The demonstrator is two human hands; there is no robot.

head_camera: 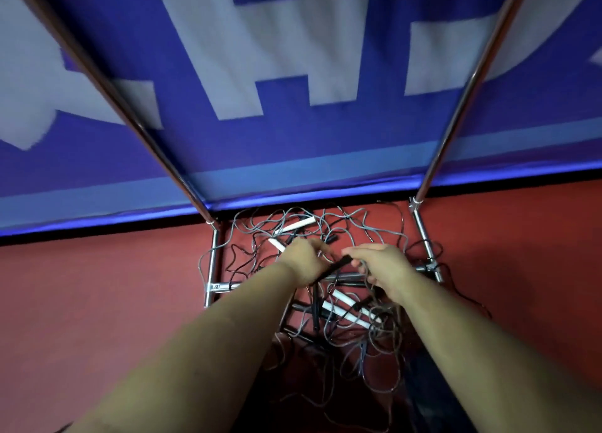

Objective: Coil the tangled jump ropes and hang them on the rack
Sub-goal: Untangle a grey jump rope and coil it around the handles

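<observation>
A tangle of grey and black jump ropes (345, 233) lies on the red floor, spread around the base of a metal rack (213, 263). Several white handles (294, 226) and black handles stick out of the pile. My left hand (303, 258) is closed around a black handle (335, 267) that points up toward my right hand. My right hand (381, 266) pinches a grey cord (369, 277) right beside that handle's tip. More white handles (345, 308) lie under my wrists. The rack's two chrome uprights (123, 106) rise on either side.
A blue banner with large pale letters (293, 57) hangs behind the rack. The right upright (469, 90) leans outward in the wide-angle view. Loops of cord (368, 361) trail on the floor toward me, over black bars of the rack's base (299, 331).
</observation>
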